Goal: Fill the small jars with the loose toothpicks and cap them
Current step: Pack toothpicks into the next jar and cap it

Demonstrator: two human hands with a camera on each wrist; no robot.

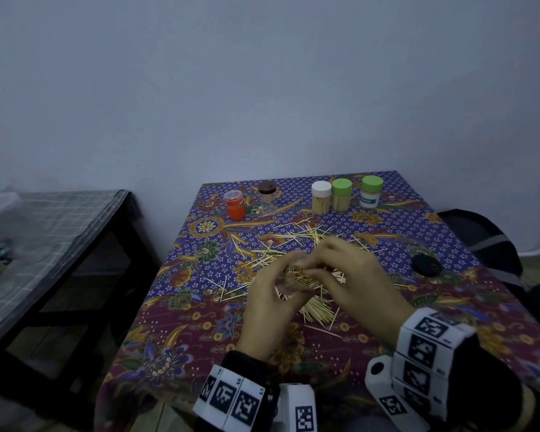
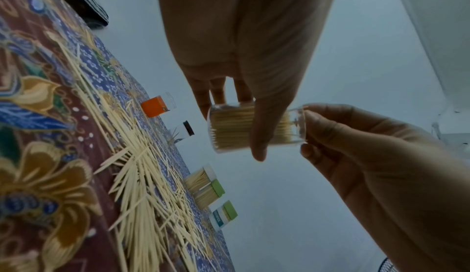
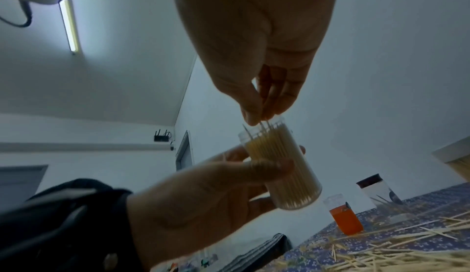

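Observation:
Above the middle of the table my left hand (image 1: 289, 277) grips a clear small jar (image 1: 300, 275) packed with toothpicks, its open mouth tilted toward me. My right hand (image 1: 314, 263) pinches a few toothpicks (image 3: 263, 124) at that mouth, their lower ends among the ones inside. The left wrist view shows the thumb (image 2: 262, 127) across the jar (image 2: 236, 129), and the right wrist view shows the jar (image 3: 282, 167) nearly full. Loose toothpicks (image 1: 309, 240) lie scattered on the patterned cloth under both hands. A black cap (image 1: 426, 265) lies to the right.
At the back stand a white-capped jar (image 1: 321, 198) and two green-capped jars (image 1: 341, 194) (image 1: 371, 191) with toothpicks, plus an orange jar (image 1: 236, 204) and a brown-capped jar (image 1: 267, 196). A low table with checked cloth (image 1: 60, 232) is left; a dark bag (image 1: 487, 241) is right.

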